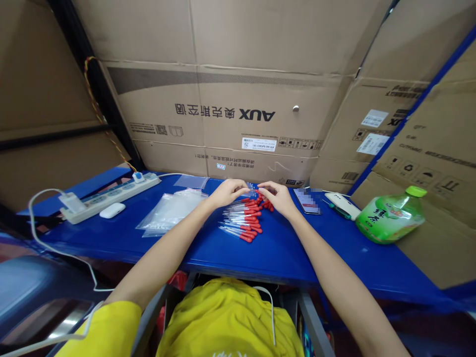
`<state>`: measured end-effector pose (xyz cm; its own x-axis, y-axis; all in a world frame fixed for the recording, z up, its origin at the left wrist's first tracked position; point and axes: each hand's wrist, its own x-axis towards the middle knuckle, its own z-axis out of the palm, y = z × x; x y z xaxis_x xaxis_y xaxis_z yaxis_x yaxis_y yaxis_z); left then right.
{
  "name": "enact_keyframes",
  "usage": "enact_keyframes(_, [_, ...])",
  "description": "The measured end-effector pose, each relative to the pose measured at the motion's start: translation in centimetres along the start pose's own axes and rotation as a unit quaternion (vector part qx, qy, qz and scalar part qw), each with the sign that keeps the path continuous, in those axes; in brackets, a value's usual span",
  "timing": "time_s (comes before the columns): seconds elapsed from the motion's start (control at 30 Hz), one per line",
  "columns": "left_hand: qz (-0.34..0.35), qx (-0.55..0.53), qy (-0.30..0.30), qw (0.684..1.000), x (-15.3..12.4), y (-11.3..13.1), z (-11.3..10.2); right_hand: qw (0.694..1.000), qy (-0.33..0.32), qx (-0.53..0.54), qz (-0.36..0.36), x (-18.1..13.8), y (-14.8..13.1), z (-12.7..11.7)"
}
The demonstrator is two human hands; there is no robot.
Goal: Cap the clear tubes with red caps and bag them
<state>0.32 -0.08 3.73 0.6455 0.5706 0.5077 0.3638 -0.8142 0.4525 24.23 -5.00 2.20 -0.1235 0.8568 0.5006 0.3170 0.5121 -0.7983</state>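
Observation:
My left hand (pixel 231 192) is closed in a pinch at the far side of the blue table, its fingertips by a clear tube. Facing it, my right hand (pixel 279 197) pinches the red bulb end of what looks like the same dropper; the fingers partly hide it. Several droppers (pixel 243 218) with clear tubes and red bulbs lie in a row below my hands, bulbs to the right. Loose red bulbs (pixel 267 204) sit under my right fingers. Behind the fingertips lie some clear tubes (pixel 251 186).
Clear plastic bags (pixel 173 210) lie left of the droppers. Farther left are a white case (pixel 112 210) and a power strip (pixel 115 196). To the right are a phone (pixel 307 202), a whitish device (pixel 340 204) and a green bottle (pixel 390 218). Cardboard (pixel 230 89) walls the back.

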Motion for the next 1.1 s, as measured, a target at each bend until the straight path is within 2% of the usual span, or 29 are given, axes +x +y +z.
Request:
enact_keyframes(0.13, [0.003, -0.009, 0.021, 1.000, 0.1, 0.1, 0.3, 0.997, -0.020, 0.062, 0.044, 0.1, 0.3, 0.1])
enact_keyframes(0.27, [0.000, -0.022, 0.017, 1.000, 0.2, 0.4, 0.2, 0.995, -0.005, 0.088, 0.046, 0.3, 0.4, 0.2])
enact_keyframes(0.4, [0.020, -0.048, -0.010, 0.999, 0.2, 0.5, -0.2, 0.996, 0.003, 0.084, 0.030, 0.2, 0.4, 0.2])
enact_keyframes(0.63, [0.020, -0.078, -0.021, 0.997, -0.1, 0.4, -0.1, 0.998, -0.003, 0.064, 0.018, -0.2, -0.1, 0.3])
enact_keyframes(1.1, [0.003, -0.082, -0.013, 0.997, 0.1, 0.7, 0.2, 0.998, 0.015, 0.056, 0.004, -0.5, -0.8, 0.6])
